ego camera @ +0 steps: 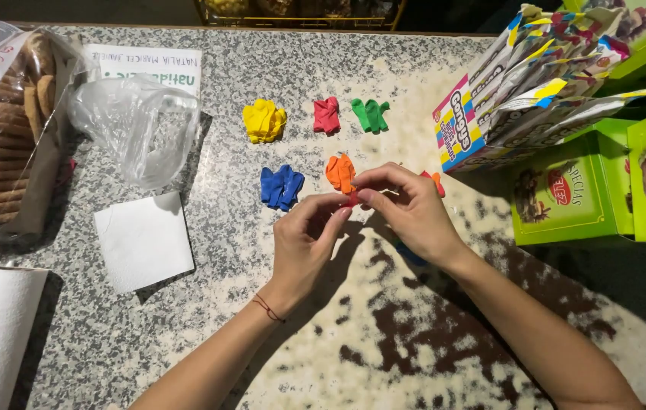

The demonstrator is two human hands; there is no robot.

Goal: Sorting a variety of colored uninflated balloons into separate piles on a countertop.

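Red balloon (pixel 352 199), small, pinched flat.

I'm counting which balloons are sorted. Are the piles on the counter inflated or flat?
Flat. The yellow, red, green, blue and orange piles lie limp and crumpled on the counter.

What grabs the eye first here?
The small heaps of balloons sorted by colour on the speckled counter: yellow balloons, red balloons and green balloons in a row, blue balloons and orange balloons below. Just under them, the left hand and right hand pinch one small red piece between their fingertips. Bright green boxes stand at the right edge.
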